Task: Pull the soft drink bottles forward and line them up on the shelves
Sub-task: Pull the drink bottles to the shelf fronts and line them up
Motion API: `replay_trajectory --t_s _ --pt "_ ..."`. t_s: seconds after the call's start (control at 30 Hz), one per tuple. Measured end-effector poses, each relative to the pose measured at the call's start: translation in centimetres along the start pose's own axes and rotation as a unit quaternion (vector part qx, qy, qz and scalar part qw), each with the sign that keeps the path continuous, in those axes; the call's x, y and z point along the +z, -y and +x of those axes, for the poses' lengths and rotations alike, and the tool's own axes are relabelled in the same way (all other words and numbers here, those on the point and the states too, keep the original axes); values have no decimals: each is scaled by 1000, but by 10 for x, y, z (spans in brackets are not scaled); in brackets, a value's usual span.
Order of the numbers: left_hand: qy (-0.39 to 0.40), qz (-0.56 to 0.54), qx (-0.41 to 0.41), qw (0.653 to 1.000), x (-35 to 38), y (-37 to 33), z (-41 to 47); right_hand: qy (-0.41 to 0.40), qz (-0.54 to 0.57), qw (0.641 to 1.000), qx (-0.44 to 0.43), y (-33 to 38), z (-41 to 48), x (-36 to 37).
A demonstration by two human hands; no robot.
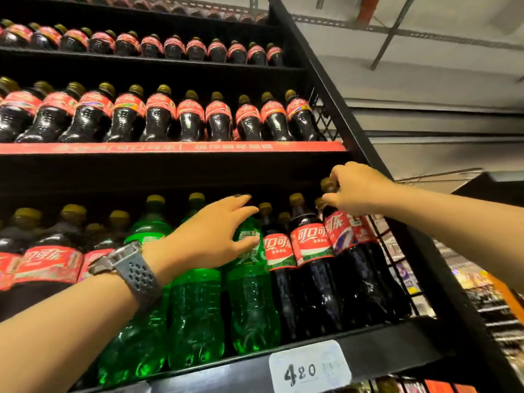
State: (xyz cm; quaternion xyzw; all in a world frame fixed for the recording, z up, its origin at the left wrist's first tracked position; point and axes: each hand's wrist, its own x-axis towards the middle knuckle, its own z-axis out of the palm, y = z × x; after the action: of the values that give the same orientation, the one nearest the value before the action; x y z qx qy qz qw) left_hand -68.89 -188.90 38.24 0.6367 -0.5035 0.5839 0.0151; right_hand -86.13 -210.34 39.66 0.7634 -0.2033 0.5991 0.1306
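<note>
Large cola bottles and green soda bottles stand on the black shelf [312, 344] in front of me. My right hand [354, 191] grips the neck of the rightmost cola bottle [357, 268], which leans left, its gold cap just showing beside my fingers. My left hand [209, 236], with a grey watch on the wrist, reaches with straight fingers over the shoulder of a green soda bottle [249, 293]; its thumb touches that bottle's label. Two more green bottles [195, 316] stand to its left, partly hidden by my forearm. Cola bottles [312, 265] stand between my hands.
Rows of smaller cola bottles [158, 117] fill the shelves above, over a red shelf strip [170, 147]. A wire mesh side panel [397, 268] closes the rack's right end. A price tag [310, 367] hangs on the shelf's front edge. More cola bottles [48, 256] stand at left.
</note>
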Motion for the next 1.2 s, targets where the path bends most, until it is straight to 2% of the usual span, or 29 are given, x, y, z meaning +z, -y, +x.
replay_trajectory --t_s 0.2,0.37,0.5,0.6,0.9,1.07,1.2 --pt "46 50 -13 998 6 -12 6 70 -30 997 -20 -4 -16 1" --pt "8 43 -3 999 7 -14 -9 77 -31 997 4 -1 -17 4" --pt "-23 57 1 998 6 -1 -32 25 14 999 20 0 -25 16" --pt "-22 84 -5 996 6 11 -47 -10 -31 999 16 5 -30 21" --pt "-45 81 -27 995 13 17 -57 116 -7 993 33 1 -23 -4" --pt "-51 98 -60 992 10 15 -61 -4 -6 1000 1 -2 -33 8" --pt "-47 105 -83 990 8 13 -65 -5 -25 1000 5 -1 -36 11"
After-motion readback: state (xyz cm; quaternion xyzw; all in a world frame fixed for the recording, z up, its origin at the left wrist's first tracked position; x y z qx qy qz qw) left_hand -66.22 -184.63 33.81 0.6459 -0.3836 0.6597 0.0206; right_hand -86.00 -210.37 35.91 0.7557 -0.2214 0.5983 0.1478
